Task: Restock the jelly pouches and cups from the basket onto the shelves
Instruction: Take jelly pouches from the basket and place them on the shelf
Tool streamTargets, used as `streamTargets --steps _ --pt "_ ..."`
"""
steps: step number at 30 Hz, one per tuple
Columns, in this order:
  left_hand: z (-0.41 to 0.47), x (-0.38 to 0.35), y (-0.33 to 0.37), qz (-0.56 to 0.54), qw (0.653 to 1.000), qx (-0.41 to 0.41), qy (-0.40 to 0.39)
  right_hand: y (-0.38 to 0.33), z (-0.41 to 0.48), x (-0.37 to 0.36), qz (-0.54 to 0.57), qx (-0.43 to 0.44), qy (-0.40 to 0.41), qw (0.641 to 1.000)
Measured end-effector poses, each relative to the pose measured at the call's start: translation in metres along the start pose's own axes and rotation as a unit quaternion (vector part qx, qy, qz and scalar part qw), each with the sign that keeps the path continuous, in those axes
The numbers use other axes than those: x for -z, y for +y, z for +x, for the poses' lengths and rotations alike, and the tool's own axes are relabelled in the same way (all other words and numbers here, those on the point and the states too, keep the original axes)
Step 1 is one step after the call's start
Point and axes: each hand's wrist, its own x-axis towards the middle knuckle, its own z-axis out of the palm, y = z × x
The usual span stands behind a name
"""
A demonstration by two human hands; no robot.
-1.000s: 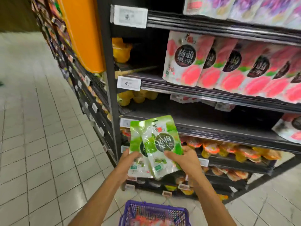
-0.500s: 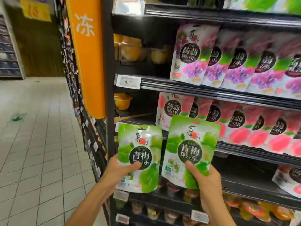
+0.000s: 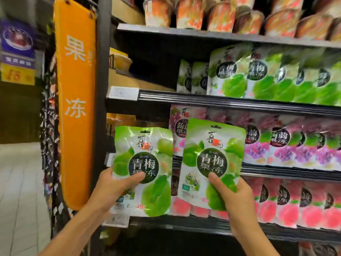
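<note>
I hold two green jelly pouches upright in front of the shelves. My left hand (image 3: 112,187) grips the left green pouch (image 3: 145,159) at its lower left edge. My right hand (image 3: 230,196) grips the right green pouch (image 3: 212,156) at its bottom, thumb on the front. Matching green pouches (image 3: 267,76) stand in a row on the shelf above, which has a dark gap (image 3: 153,71) at its left end. The basket is out of view.
Purple pouches (image 3: 295,143) fill the shelf behind my hands, pink pouches (image 3: 286,207) the one below. Jelly cups (image 3: 221,15) line the top shelf. An orange sign (image 3: 75,100) hangs on the shelf's left post. The tiled aisle floor (image 3: 20,182) lies left.
Both hands have risen with the pouches and my view has tilted up. The green-pouch shelf and the cups above have come into view; the basket has dropped out of sight.
</note>
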Motion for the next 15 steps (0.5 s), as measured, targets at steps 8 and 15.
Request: streamTargets --steps 8,15 --pt "0.078 -0.027 0.112 0.023 0.993 -0.106 -0.035 -0.101 0.095 -0.037 -0.039 0.133 0.044 0.989" --pt "0.133 -0.043 0.163 0.07 0.988 -0.128 -0.048 -0.162 0.174 -0.072 -0.178 0.162 0.132 0.962"
